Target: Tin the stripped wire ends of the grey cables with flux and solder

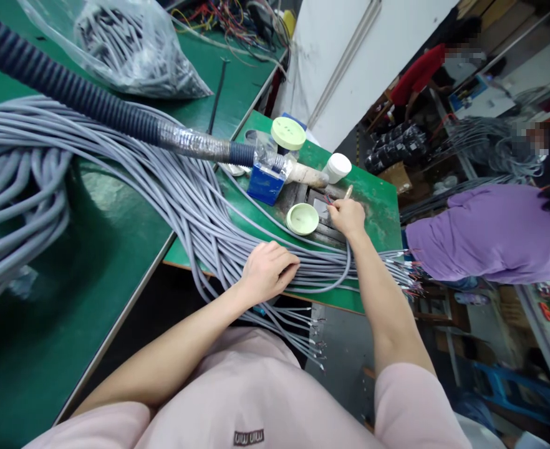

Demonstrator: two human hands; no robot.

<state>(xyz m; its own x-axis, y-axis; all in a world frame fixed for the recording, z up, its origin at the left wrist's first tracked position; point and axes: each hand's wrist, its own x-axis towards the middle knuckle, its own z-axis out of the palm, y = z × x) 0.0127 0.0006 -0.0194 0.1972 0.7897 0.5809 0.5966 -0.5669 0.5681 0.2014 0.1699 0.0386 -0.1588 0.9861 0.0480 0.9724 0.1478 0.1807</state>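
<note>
My right hand (347,217) is closed in a pinch on the end of a grey cable (348,257). Thin red and dark wires (328,199) stick out past its fingertips, over a sooty metal block (324,234). Below the fingers the cable bends back toward the bundle. My left hand (271,269) lies on the grey cable bundle (219,231) with curled fingers; what is under them is hidden. Beside the right hand stand an open pale-green tub (302,219) and a small tan stick or handle (348,192).
A ribbed black hose (116,115) crosses above the bundle, its taped nozzle (307,176) beside a blue box (264,184). A white tub (337,167) and a green-lidded jar (288,133) stand behind. A plastic bag of cables (135,50) lies far left. A person in purple (490,234) is at right.
</note>
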